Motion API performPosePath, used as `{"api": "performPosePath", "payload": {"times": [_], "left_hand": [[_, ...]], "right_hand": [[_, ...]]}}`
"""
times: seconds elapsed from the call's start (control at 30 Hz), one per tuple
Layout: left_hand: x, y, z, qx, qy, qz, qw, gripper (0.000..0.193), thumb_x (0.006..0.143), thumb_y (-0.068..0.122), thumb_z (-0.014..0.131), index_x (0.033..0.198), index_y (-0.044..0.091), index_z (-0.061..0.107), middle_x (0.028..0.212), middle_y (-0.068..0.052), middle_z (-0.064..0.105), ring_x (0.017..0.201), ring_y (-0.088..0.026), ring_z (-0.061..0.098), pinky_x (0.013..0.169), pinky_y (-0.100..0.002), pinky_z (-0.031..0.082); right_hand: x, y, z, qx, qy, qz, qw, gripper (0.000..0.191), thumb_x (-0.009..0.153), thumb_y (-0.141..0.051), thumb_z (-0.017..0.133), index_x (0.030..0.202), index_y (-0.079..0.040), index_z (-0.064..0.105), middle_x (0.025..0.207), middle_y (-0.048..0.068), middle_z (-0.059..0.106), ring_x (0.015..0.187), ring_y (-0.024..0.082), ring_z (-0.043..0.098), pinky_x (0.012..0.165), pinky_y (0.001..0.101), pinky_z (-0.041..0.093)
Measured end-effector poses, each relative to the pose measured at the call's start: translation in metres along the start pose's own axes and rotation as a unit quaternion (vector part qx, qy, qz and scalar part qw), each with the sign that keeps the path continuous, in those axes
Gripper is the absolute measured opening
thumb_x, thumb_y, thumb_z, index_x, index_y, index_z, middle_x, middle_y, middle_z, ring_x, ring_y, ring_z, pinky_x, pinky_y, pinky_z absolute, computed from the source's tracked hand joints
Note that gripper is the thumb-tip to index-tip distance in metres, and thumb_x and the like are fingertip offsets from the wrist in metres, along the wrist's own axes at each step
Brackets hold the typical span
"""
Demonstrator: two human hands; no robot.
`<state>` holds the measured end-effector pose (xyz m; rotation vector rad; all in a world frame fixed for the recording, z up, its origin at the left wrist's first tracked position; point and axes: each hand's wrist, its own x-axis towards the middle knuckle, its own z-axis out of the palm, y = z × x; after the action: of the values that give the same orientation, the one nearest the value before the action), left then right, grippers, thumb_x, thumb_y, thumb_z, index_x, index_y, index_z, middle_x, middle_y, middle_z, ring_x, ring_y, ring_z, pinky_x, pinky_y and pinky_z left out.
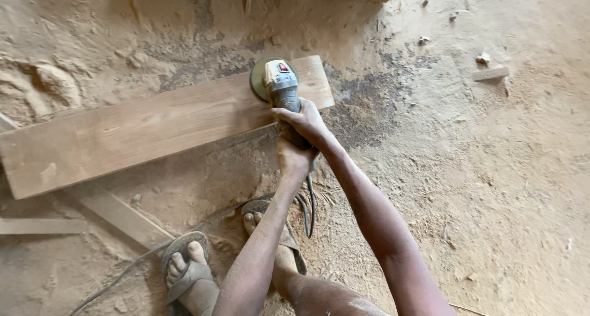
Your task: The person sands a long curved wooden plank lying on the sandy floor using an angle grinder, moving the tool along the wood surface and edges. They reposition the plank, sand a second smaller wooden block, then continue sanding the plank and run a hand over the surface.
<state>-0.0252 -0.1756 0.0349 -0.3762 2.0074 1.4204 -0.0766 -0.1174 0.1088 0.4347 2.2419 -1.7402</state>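
Sawdust-covered floor (491, 168) throughout, tan and loose. Nearest the camera: two feet in grey sandals (187, 273), a dark power cord (307, 208) looping up between them. Left hand (294, 159) is wrapped around the rear of the angle grinder (281, 85), closed tight on the handle; right hand (307, 124) is clasped over the body just ahead of it, fingers curled round. Grinder is grey and teal with a small red switch patch on top; its round sanding disc (258, 79) lies flat on the far right end of a long wooden plank (153, 125). Judgement: tool looks compact but dense, rigid, prone to kick and vibrate, so the two-handed hold on body and handle suits it; keep clear of disc and cord. Plank looks stiff, fairly heavy, dusty-slick on its face; best lifted by the long edges. It rests on a wooden batten (123, 216) lying on the floor. Farther off: small offcut block (490, 74), scattered chips. No packages or signs visible; the grinder's label patch is too small to describe.
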Motion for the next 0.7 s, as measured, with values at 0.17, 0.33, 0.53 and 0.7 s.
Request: {"api": "performPosePath", "payload": {"times": [0.17,0.33,0.53,0.7], "left_hand": [[0.002,0.017,0.019,0.021,-0.004,0.007,1.000,0.058,0.078,0.035,0.084,0.115,-0.001,0.058,0.093,-0.010,0.075,0.063,-0.015,0.071,0.057,-0.028,0.063],[0.004,0.037,0.017,0.019,-0.020,-0.009,1.000,0.065,0.074,0.030,0.086,0.120,-0.002,0.053,0.102,-0.015,0.073,0.076,-0.021,0.075,0.068,-0.032,0.066],[-0.006,0.029,-0.003,0.049,-0.026,0.010,0.998,0.069,0.072,0.031,0.089,0.122,0.002,0.052,0.105,-0.016,0.073,0.083,-0.021,0.073,0.071,-0.032,0.062],[-0.010,0.004,-0.030,0.069,-0.061,-0.016,0.996,0.048,0.084,0.029,0.076,0.117,0.000,0.056,0.098,-0.011,0.074,0.066,-0.013,0.066,0.057,-0.028,0.061]], "right_hand": [[0.001,0.005,-0.030,-0.017,0.046,0.006,0.999,0.035,0.086,-0.032,0.078,0.100,-0.001,0.069,0.080,0.004,0.071,0.067,0.011,0.065,0.062,0.0263,0.055],[0.005,0.002,-0.043,0.047,0.073,-0.008,0.996,0.036,0.087,-0.032,0.078,0.102,0.000,0.068,0.082,0.004,0.070,0.068,0.010,0.065,0.064,0.0272,0.056],[-0.004,0.002,-0.026,0.015,0.105,-0.028,0.994,0.038,0.087,-0.034,0.077,0.105,-0.002,0.068,0.086,0.004,0.071,0.073,0.010,0.066,0.067,0.0271,0.056],[-0.014,-0.005,0.013,-0.016,0.076,-0.001,0.997,0.039,0.087,-0.037,0.075,0.102,-0.001,0.068,0.085,0.007,0.072,0.071,0.015,0.067,0.068,0.0320,0.058]]}}
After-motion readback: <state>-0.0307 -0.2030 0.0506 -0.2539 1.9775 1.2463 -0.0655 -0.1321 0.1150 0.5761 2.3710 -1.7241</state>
